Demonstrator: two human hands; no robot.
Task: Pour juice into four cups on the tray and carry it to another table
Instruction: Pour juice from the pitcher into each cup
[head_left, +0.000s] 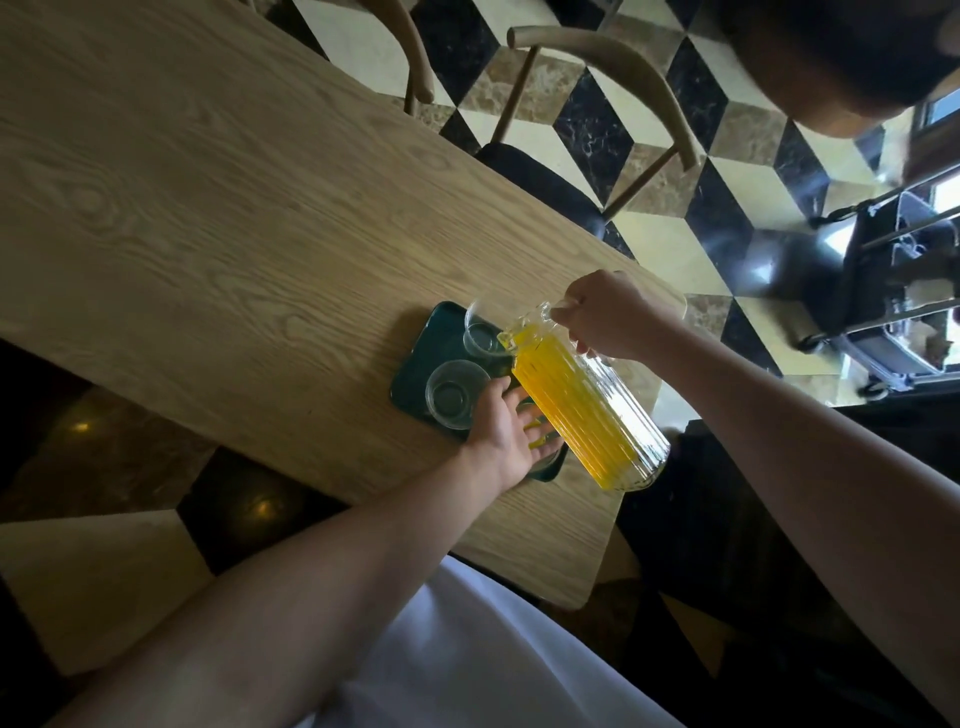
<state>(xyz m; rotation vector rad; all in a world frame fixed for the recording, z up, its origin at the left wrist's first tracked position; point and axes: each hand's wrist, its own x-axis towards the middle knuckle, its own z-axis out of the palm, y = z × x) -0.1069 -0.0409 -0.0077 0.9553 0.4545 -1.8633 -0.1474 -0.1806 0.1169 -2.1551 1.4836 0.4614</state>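
Where the head camera looks down, a long light-oak wooden table (218, 208) with clear grain fills most of the view, standing on a polished floor of black, cream and brown marble tiles (613, 124) laid in a cube pattern. Two curved pale-wood chairs with dark seats (550, 182) stand at its far side, and a dark wheeled metal cart (883, 291) stands near bright windows at the right. No writing or labels can be read.

Near the table's right end lies a dark green rectangular tray (415, 384). Two empty clear glass cups show on it: a far cup (483, 332) and a near cup (454, 402); any others are hidden. The right hand (608, 317) is closed around the handle of a ribbed clear glass pitcher of yellow-orange juice (582, 405), tipped with its spout over the far cup. The left hand (506, 428) lies open, fingers spread, over the tray's near part beneath the pitcher, just beside the near cup, gripping nothing visible.
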